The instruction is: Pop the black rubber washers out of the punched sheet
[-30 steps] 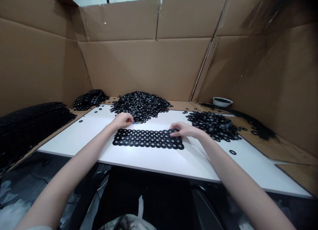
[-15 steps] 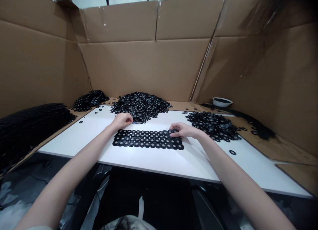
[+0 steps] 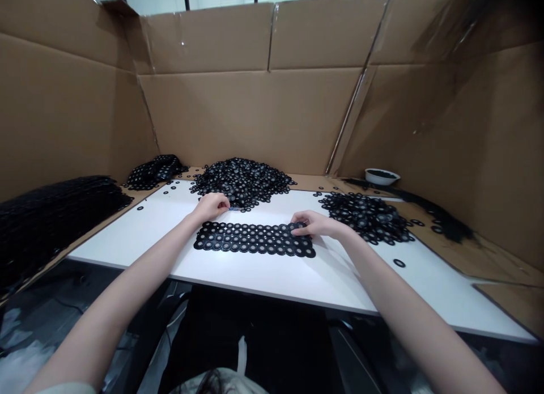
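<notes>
A flat panel of joined black rings [image 3: 250,241], laid in several rows, rests on the white board in front of me. At its right end, my right hand [image 3: 312,223] has thumb and fingers closed on the edge rings. Beyond the panel's left end, my left hand [image 3: 215,204] is closed in a pinch. At those fingertips is a small, thin blue item [image 3: 233,208], its kind too small to make out. Just behind it rises a large pile of loose black rings [image 3: 244,178].
A second pile of black rings [image 3: 365,215] lies on the right, with a single ring [image 3: 399,263] nearer me. A white bowl [image 3: 381,177] and black strands [image 3: 450,224] are farther right. A black stack [image 3: 59,224] stands left. Cardboard walls [image 3: 246,116] surround the white board [image 3: 140,235].
</notes>
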The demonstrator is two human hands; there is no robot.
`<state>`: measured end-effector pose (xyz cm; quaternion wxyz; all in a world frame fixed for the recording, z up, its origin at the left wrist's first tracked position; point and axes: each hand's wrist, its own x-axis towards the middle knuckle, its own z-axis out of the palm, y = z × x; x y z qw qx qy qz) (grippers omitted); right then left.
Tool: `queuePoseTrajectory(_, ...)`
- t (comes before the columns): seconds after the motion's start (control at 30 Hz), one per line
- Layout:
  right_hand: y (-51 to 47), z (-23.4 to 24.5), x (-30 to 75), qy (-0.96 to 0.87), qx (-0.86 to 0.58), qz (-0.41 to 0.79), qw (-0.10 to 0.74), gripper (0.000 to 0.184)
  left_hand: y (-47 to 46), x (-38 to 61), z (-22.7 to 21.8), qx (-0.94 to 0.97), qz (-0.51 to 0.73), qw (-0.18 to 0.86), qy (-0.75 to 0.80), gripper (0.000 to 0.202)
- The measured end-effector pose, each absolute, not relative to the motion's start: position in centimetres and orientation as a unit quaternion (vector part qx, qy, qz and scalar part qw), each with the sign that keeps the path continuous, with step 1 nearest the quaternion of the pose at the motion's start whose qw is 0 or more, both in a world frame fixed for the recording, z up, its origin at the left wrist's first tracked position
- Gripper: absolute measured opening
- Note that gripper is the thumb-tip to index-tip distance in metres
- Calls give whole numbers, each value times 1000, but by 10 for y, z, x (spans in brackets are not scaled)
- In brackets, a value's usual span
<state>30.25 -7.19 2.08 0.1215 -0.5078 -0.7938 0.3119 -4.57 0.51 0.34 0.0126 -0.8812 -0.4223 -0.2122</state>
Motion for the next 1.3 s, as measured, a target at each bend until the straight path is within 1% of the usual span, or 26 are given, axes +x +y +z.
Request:
queuePoseTrajectory(0.4, -73, 21, 302, -780, -525, 320, 116, 39, 7, -43, 2, -876, -214, 24, -432, 15)
queuePoseTrajectory(1.0, -73, 22, 300, -781, -523, 320, 118, 34, 7, -39, -1, -857, -232, 50, -458, 19)
queuePoseTrajectory(1.3, -72, 20, 302, -776, -520, 336, 118, 37, 8, -38, -1, -853, -241, 43, -460, 19)
